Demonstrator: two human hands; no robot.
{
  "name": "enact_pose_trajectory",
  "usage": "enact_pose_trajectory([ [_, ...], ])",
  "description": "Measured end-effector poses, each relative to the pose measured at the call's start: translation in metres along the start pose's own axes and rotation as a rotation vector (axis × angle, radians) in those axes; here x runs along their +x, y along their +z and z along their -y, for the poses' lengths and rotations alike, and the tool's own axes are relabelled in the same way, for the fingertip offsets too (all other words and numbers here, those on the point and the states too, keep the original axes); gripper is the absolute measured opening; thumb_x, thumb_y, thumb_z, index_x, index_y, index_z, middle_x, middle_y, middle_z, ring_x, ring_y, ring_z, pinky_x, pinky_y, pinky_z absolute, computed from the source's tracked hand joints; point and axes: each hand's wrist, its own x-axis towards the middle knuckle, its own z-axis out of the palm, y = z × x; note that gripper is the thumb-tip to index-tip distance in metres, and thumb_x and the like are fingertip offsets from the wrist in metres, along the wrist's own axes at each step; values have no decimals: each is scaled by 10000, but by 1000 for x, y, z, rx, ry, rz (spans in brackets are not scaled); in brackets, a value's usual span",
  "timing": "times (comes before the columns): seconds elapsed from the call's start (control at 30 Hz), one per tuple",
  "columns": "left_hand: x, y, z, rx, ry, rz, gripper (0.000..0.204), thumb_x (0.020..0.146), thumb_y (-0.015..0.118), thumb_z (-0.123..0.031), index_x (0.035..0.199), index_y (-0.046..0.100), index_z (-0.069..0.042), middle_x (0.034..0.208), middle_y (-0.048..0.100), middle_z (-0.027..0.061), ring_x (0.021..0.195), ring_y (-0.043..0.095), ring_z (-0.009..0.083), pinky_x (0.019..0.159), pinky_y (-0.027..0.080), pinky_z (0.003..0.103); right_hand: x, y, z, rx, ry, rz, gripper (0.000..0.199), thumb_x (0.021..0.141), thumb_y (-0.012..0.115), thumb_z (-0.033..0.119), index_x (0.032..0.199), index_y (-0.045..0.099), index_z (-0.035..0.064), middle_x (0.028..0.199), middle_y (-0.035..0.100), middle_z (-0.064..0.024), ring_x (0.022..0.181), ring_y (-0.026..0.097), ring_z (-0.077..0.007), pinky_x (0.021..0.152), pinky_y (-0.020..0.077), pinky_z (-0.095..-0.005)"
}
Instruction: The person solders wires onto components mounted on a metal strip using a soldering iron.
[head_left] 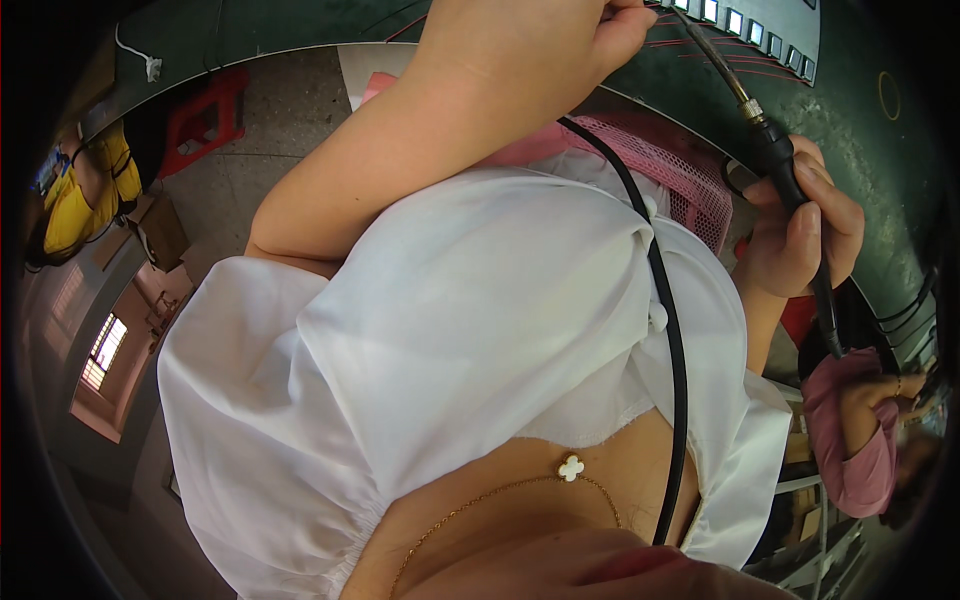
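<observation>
My right hand (790,245) is closed round the black handle of a soldering iron (774,145). The iron's metal shaft slants up and left, its tip close to my left fingers. At the top edge, my left hand (622,38) has its thumb and finger pinched together; whatever sits between them is too small and partly cut off. Beside both lies a pale board (806,30) carrying a row of small square light-faced parts (755,33). Several thin red wires (735,60) stretch across the table under the iron.
The dark green table (850,110) has a thin ring (889,95) and, far left, a white cable end (153,68). A red stool (210,115) stands on the floor. Other people sit left, in yellow (75,210), and right, in pink (850,430). A black cord (672,330) hangs before my chest.
</observation>
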Motion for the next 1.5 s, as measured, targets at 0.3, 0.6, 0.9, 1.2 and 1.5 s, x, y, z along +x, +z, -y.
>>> enact_pose_trajectory([
  [0.3,2,2,-3,6,-14,10,151,748,603,-119,658,582,0,666,561,147,640,550,319,580,440,384,0,-8,0,70,41,0,237,821,451,120,953,507,-70,555,547,-150,561,535,-206,776,442,-430],
  [0.6,-2,-3,3,22,29,29,123,758,609,-115,704,612,-5,683,573,141,644,556,309,581,444,368,-3,-11,-2,127,66,-23,262,834,446,136,985,511,-68,550,550,-152,609,550,-236,751,443,-417],
  [0.9,-8,-50,4,36,-37,-70,23,748,622,12,758,621,32,670,569,73,582,529,108,520,404,216,-2,-10,1,169,51,-27,283,850,411,139,1023,507,-63,545,540,-161,648,549,-256,692,452,-387],
  [1.2,4,-12,-6,-162,103,65,49,753,594,-43,758,588,6,663,548,125,580,542,231,527,430,297,-5,-10,5,182,80,-71,293,857,393,139,1036,495,-69,550,530,-169,643,545,-259,638,464,-364],
  [1.5,12,2,-9,-45,113,29,93,739,561,-69,684,542,3,677,540,166,637,538,334,586,441,388,-9,-9,7,80,53,-72,279,853,400,148,1009,501,-61,539,533,-150,624,548,-252,691,453,-398],
])
